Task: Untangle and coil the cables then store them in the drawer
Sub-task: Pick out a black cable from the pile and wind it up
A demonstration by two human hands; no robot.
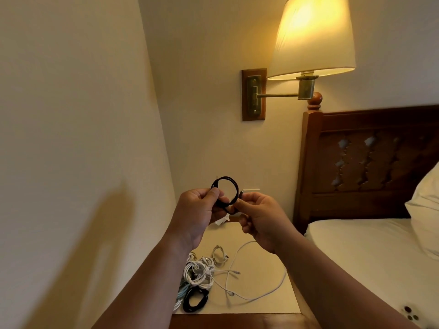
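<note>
**Black coil in hand, end not tucked**

I see both hands raised over the nightstand [261,257]. The left hand [199,210] pinches the black coil [224,177] at its lower left, thumb pressed on the turns. The right hand [259,217] has curled fingers pinching the plug end [241,193], just beside the loop. The coil is in the air, off the top. Below are heaped white coils [198,271], and a second black coil [193,300] at the near left. A loose white cable [273,288] sprawls across the top. The drawer is not in view.

Risks as I judge them:
- The turns are held by one thumb only. If the left pinch eases, the loop springs open.
- If the end is tucked slack, the coil will unwind once set down.
- If the coil is dropped on the heap, it may snag the white coils again.
- The loose cable nears the right edge, so a sweep of the forearm could drag it off.
- I can't place the drawer, so the reach for it would be blind.
</note>
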